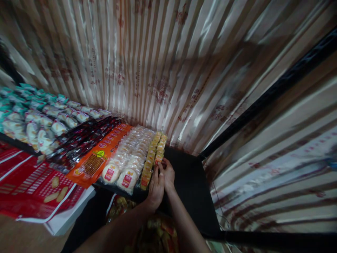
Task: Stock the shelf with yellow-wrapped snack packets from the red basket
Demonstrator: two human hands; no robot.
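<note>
At the near end of the shorter row of yellow-wrapped snacks (160, 147) on the black shelf (188, 186), beside the round crackers (127, 178), left hand (157, 188) and right hand (167, 173) meet, fingers bent, whether gripping one I cannot tell.

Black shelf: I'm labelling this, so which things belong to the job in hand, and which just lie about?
In hand:
yellow packets, at the fingers
black shelf

Apparently lying about:
round white packets
orange packet
dark packets
teal-white packets
red packaging

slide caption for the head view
Left hand and right hand at the near end of yellow packets on a black shelf.
</note>
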